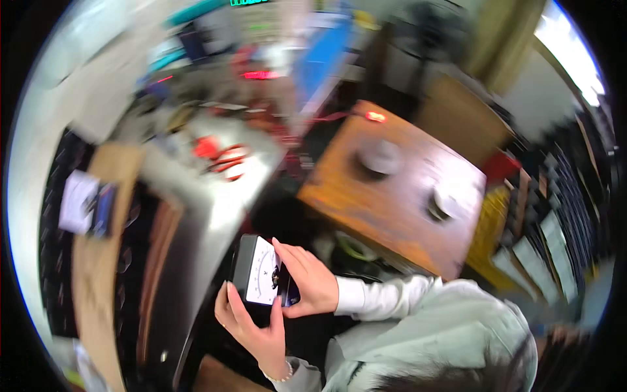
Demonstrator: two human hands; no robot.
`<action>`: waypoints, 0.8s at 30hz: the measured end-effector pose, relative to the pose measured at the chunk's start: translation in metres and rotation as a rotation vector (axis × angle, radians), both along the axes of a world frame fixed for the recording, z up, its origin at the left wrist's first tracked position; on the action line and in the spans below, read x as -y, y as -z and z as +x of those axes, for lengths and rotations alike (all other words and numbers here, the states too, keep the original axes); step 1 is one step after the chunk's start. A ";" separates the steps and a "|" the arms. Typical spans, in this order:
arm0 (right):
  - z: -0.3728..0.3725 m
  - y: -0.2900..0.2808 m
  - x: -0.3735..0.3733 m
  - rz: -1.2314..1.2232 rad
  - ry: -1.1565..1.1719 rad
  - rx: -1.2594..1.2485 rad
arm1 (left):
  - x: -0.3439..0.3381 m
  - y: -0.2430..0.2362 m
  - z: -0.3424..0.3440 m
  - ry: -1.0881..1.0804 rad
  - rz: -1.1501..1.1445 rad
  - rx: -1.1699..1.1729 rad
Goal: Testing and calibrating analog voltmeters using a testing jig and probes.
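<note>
- While the left hand (251, 323) cradles a black analog meter (261, 279) from below, its fingers curl up around the case's left edge, closed on it in a steady grip.
- Resting on the meter's white dial face, the right hand (307, 281) has its fingers bent loosely and its fingertips at the small dark knob near the lower middle of the face (whether it pinches the knob or only touches it, I cannot tell).
- Judging by this, the step in hand looks like adjusting or setting the meter while holding it close to the body.
- Any next move would call for a fine turn from the right fingertips, with the left keeping the case from rotating.
- Beyond the hands, up and to the right, stands a worn wooden box (398, 189) with two round fittings on top; up and to the left, a grey metal case (202, 189) carries red parts.
</note>
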State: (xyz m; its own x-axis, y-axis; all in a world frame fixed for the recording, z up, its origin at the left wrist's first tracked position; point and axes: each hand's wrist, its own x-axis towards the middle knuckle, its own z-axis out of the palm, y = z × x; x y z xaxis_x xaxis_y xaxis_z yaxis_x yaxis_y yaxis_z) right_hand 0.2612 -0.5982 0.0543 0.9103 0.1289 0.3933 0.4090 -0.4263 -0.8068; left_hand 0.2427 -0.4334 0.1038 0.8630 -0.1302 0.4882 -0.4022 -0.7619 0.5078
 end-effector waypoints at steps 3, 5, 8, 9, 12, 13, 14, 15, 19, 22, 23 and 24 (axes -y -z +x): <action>-0.029 0.011 0.088 -0.298 0.429 0.036 | 0.021 0.025 -0.016 0.290 -0.202 -0.235; -0.054 0.011 0.160 -0.454 0.852 -0.057 | 0.031 0.040 -0.019 0.360 -0.228 -0.540; -0.087 0.030 0.245 -0.529 1.357 -0.228 | 0.033 0.043 -0.016 0.443 -0.117 -0.481; -0.092 0.036 0.260 -0.564 1.431 -0.272 | 0.038 0.032 -0.015 0.428 -0.143 -0.415; -0.103 0.038 0.277 -0.545 1.547 -0.362 | 0.030 0.029 -0.001 0.585 -0.051 -0.318; -0.104 0.038 0.276 -0.574 1.566 -0.346 | 0.031 0.023 -0.001 0.571 -0.051 -0.283; -0.104 0.039 0.275 -0.602 1.585 -0.331 | 0.034 0.017 0.000 0.546 0.001 -0.228; -0.103 0.039 0.276 -0.605 1.596 -0.345 | 0.036 0.014 -0.002 0.526 0.013 -0.214; -0.098 0.034 0.274 -0.618 1.598 -0.333 | 0.042 0.014 -0.011 0.497 0.001 -0.228; -0.098 0.030 0.274 -0.471 1.538 -0.451 | 0.046 0.018 -0.020 0.447 0.003 -0.306; -0.098 0.040 0.277 -0.554 1.567 -0.380 | 0.045 0.023 -0.020 0.477 -0.001 -0.297; -0.097 0.042 0.277 -0.637 1.589 -0.308 | 0.043 0.028 -0.020 0.482 0.004 -0.300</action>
